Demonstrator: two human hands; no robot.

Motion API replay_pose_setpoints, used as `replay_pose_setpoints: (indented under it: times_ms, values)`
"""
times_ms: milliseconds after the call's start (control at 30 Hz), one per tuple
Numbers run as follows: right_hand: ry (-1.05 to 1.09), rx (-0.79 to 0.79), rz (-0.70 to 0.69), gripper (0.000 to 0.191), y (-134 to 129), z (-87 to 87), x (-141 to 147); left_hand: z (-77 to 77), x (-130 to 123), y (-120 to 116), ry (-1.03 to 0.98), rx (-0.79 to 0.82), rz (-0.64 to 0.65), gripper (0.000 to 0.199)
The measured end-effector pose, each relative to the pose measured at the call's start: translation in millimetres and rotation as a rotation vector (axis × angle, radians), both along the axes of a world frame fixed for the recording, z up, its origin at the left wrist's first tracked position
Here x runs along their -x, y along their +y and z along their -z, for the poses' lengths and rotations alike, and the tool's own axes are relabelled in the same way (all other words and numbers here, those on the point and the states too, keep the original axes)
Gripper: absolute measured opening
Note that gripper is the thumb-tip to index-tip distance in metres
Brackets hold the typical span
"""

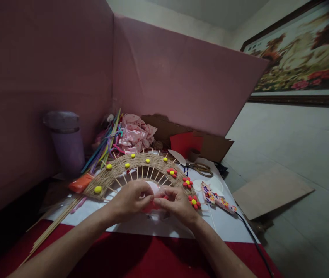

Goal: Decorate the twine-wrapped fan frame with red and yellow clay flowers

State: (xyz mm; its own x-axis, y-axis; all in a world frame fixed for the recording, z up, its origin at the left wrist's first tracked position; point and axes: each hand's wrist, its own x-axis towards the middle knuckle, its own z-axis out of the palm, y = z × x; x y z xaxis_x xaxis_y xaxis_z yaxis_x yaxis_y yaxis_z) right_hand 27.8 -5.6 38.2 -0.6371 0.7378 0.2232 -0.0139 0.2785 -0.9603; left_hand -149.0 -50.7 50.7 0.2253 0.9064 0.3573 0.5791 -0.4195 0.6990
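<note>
My left hand (131, 199) and my right hand (178, 202) meet over the near middle of the white sheet. Fingertips of both are pinched on a clear plastic bag (154, 217) with something red inside, probably modelling clay. Just beyond them lies a woven rope arch (155, 165), with thin wooden sticks poking out along its inner and outer edges. Several yellow clay dots (98, 189) are spaced along the arch. On its right part, red petals surround the yellow centres, making three flowers (187, 182).
At right are a flower-patterned glue gun (218, 200) with a black cord, and scissors (203, 169). To the left lie an orange-red packet (80, 183), wooden sticks (52, 226), colourful pipe cleaners (102, 148) and a purple tumbler (69, 148). Pink fabric (137, 133) is heaped behind.
</note>
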Motion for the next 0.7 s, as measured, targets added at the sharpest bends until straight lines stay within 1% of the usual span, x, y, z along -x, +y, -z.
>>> replay_pose_setpoints:
  times_ms: [67,133,200,333,400,500,600,700]
  values:
    - [-0.033,-0.008,0.014,0.013,-0.6,0.4,0.3,3.3,1.2,1.0,0.124,-0.081,-0.005,0.014]
    - [-0.054,0.003,0.020,0.013,-1.5,0.5,0.5,5.6,1.3,1.8,0.190,-0.107,-0.009,0.013]
    - [-0.054,0.052,0.000,0.015,-1.9,0.3,0.0,6.0,0.5,1.6,0.196,-0.115,-0.013,0.013]
    - [-0.038,0.177,-0.073,0.022,-1.0,-0.1,-2.3,1.1,-2.0,-1.8,0.125,-0.114,-0.004,0.011]
    - [-0.038,0.220,-0.084,0.023,-0.6,0.1,-3.5,-2.6,-2.8,-3.7,0.075,-0.062,0.024,0.012]
    - [-0.027,0.273,-0.081,0.021,-0.9,0.5,-4.6,-6.5,-2.0,-5.0,-0.042,0.071,0.074,0.012]
    - [-0.022,0.294,-0.071,0.020,-1.3,1.0,-5.0,-8.3,0.3,-4.7,-0.173,0.188,0.103,0.011]
    - [-0.049,0.311,-0.112,0.025,-0.5,1.7,-5.6,-9.1,1.9,-4.8,-0.234,0.264,0.120,0.010]
